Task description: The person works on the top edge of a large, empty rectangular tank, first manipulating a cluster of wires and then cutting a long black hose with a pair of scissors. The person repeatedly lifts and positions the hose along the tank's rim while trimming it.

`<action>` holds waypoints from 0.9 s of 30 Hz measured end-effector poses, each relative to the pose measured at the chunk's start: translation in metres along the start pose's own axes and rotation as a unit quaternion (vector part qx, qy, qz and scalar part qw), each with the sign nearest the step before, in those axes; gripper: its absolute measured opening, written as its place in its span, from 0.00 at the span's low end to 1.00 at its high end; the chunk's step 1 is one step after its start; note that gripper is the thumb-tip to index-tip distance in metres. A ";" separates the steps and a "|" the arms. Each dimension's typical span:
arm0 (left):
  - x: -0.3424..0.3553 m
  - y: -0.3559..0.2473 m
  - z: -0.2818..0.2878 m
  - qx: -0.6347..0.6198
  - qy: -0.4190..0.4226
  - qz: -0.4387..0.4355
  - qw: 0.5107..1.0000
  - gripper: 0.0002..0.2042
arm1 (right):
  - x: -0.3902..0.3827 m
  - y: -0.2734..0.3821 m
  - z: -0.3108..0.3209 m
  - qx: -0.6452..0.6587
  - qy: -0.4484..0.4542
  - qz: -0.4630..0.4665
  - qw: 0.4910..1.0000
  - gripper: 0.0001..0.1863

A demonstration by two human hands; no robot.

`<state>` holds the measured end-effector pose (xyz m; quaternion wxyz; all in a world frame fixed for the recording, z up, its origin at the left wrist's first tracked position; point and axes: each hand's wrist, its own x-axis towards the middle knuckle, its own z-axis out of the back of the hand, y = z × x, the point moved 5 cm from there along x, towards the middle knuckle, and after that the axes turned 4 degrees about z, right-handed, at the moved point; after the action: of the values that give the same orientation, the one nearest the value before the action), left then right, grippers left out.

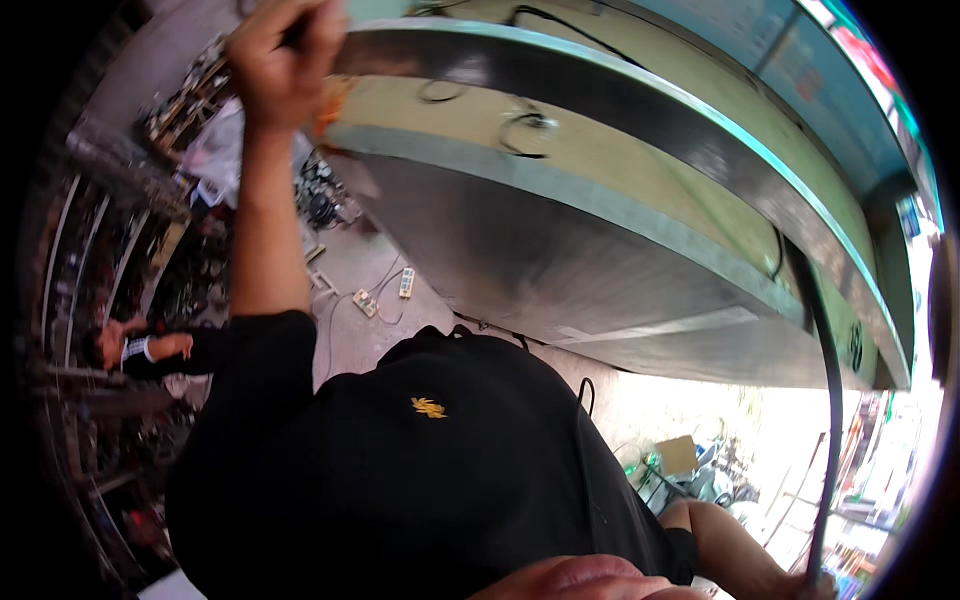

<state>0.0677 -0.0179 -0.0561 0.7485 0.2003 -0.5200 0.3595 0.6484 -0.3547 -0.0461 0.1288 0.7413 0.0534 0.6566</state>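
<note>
My left hand is raised at the top left beside the end of a long steel rail on a large metal cabinet. Its fingers are curled, and whatever they hold, if anything, is hidden. My right hand, low at the right edge, grips a long black hose or cable that runs up to the cabinet. Loose dark wires hang in the cabinet's pale upper recess.
A co-worker is at the left among cluttered racks. Power strips and cords lie on the floor. Piled parts are behind my left arm; a cardboard piece and clutter are at lower right.
</note>
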 end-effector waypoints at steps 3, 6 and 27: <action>-0.008 0.007 0.016 0.041 -0.051 -0.025 0.998 0.13 | -0.056 -0.118 -0.103 -0.140 0.153 -0.216 0.954 0.17; -0.002 -0.006 -0.003 -0.066 -0.071 -0.029 0.995 0.12 | -0.120 -0.223 -0.235 -0.027 0.400 -0.410 0.819 0.17; -0.283 0.176 0.164 -0.220 -0.271 0.470 0.811 0.09 | -0.274 -0.342 -0.490 0.053 0.552 -0.393 0.734 0.17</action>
<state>-0.2250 -0.1051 -0.2682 0.3410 -0.1486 -0.7978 0.4745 0.1590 -0.0346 -0.3470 0.2837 0.1675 0.4369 0.8370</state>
